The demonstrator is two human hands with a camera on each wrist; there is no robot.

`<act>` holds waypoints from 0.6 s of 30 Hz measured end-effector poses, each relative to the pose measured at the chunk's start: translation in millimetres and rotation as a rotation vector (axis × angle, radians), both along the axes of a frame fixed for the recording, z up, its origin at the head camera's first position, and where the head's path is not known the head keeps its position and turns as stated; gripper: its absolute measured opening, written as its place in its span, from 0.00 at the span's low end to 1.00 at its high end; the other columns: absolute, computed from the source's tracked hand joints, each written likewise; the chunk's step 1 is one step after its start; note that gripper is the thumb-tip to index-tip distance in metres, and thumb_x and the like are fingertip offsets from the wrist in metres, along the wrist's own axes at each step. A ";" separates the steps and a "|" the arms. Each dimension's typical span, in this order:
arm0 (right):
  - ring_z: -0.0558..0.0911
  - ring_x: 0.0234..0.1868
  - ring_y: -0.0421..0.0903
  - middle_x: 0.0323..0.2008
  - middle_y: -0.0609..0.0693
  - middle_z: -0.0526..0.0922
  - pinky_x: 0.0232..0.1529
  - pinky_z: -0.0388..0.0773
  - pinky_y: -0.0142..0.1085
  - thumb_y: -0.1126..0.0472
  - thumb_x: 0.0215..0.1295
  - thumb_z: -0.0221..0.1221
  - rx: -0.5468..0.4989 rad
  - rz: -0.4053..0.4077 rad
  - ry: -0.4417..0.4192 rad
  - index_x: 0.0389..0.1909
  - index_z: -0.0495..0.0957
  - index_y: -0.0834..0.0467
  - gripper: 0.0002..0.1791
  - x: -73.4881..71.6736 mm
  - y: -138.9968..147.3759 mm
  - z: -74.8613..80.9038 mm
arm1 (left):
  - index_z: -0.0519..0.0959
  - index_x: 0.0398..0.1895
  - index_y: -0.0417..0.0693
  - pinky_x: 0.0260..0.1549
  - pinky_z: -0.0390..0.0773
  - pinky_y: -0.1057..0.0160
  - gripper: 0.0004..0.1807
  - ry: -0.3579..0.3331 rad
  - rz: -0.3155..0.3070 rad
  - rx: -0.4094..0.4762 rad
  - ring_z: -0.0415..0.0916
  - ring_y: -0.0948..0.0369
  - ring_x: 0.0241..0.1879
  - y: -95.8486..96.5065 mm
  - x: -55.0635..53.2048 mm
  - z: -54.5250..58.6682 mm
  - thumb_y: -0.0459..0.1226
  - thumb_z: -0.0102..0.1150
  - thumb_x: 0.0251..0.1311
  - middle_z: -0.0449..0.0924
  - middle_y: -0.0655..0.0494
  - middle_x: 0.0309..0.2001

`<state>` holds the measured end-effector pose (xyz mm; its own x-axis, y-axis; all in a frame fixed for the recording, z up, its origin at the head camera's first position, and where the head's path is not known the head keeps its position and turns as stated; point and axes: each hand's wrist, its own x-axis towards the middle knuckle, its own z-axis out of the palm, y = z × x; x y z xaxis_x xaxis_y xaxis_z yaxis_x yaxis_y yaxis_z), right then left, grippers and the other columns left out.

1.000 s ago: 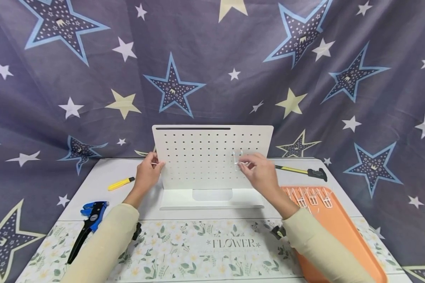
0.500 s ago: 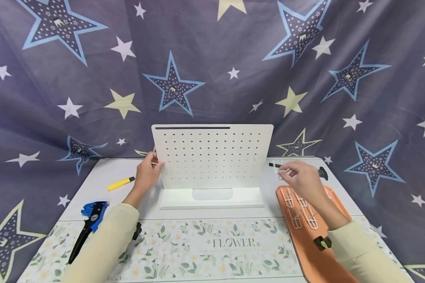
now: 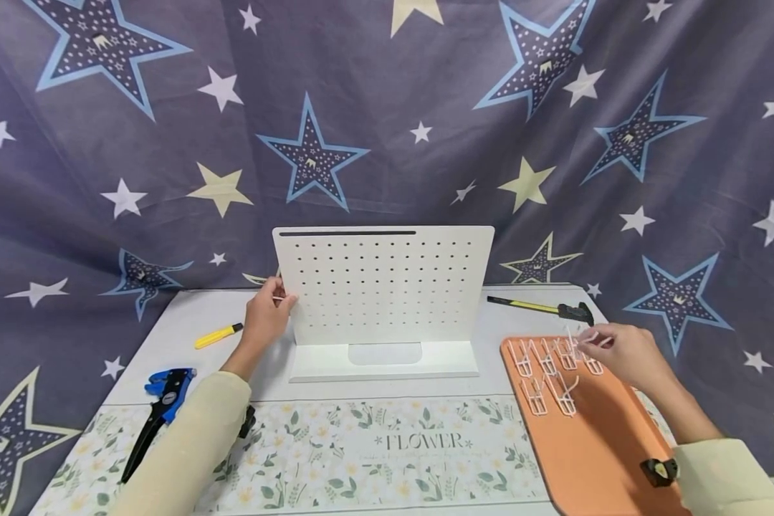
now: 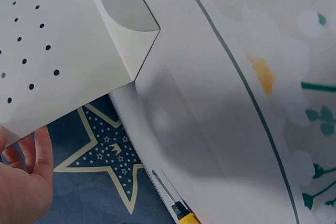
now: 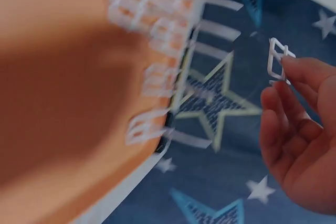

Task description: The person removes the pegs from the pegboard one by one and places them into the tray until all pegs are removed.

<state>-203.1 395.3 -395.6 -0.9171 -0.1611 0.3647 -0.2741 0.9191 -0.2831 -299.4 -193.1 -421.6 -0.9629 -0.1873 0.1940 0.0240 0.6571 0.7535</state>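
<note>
A white pegboard (image 3: 380, 308) with rows of small holes stands upright on its base in the head view. My left hand (image 3: 266, 315) grips its left edge, and in the left wrist view the fingers (image 4: 43, 153) reach behind the board. Over the far end of an orange tray (image 3: 609, 448), my right hand (image 3: 628, 351) pinches a white wire hook (image 5: 273, 59) between thumb and fingertips. Several similar white hooks (image 3: 537, 401) lie in the tray below and beside that hand.
To the left lie a yellow-handled screwdriver (image 3: 216, 335) and a blue-and-black wire stripper (image 3: 164, 412). A black-and-yellow hammer (image 3: 545, 308) lies behind the tray. A flower-patterned mat (image 3: 361, 459) covers the table's front, and a starry curtain (image 3: 374, 172) hangs behind.
My right hand has carried the hook from the pegboard's front rightward to above the tray, uncovering the hammer and the hooks in the tray. The left hand keeps its grip on the board's edge.
</note>
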 end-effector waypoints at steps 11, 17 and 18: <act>0.74 0.22 0.28 0.21 0.36 0.83 0.28 0.69 0.32 0.58 0.60 0.70 0.046 0.032 -0.245 0.25 0.84 0.44 0.07 9.1 31.7 -45.2 | 0.72 0.56 0.42 0.38 0.77 0.58 0.13 0.025 0.006 0.004 0.79 0.49 0.46 -3.6 -1.7 -2.4 0.38 0.54 0.75 0.79 0.42 0.51; 0.71 0.23 0.28 0.20 0.35 0.81 0.30 0.68 0.31 0.60 0.60 0.69 0.019 0.043 -0.322 0.26 0.83 0.46 0.07 11.6 35.1 -61.4 | 0.72 0.56 0.42 0.38 0.78 0.58 0.13 0.024 -0.001 0.006 0.79 0.49 0.45 -0.9 -3.2 -3.5 0.38 0.54 0.75 0.79 0.43 0.50; 0.71 0.24 0.29 0.20 0.36 0.81 0.30 0.68 0.31 0.61 0.60 0.69 0.012 0.048 -0.338 0.26 0.84 0.47 0.06 11.6 34.9 -62.8 | 0.72 0.56 0.42 0.38 0.78 0.58 0.13 0.022 -0.001 0.007 0.79 0.49 0.45 -0.6 -3.2 -3.4 0.38 0.54 0.75 0.79 0.43 0.50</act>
<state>-191.4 430.2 -458.4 -0.9771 -0.2093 0.0389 -0.2093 0.9114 -0.3543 -302.6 -193.6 -425.0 -0.9586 -0.1874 0.2143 0.0419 0.6517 0.7573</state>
